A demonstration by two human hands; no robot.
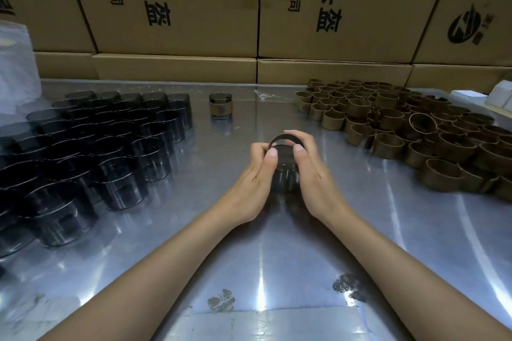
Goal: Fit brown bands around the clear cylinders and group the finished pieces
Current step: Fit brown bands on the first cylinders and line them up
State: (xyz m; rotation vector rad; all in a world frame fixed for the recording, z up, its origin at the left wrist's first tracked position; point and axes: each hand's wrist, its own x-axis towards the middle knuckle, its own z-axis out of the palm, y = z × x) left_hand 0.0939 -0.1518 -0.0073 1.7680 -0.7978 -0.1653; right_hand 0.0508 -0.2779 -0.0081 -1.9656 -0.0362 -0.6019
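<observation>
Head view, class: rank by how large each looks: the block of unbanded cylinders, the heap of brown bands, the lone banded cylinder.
1-2. block of unbanded cylinders and heap of brown bands: alike in spread, and nearness swells the front pieces, so unranked.
3. banded cylinder: smallest.

Both hands' fingers around a brown band atop a clear cylinder on the metal table

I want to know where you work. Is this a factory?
Probably a small packing workshop: printed cardboard cartons stacked behind, rows of clear smoky cylinders and a heap of brown bands.
</observation>
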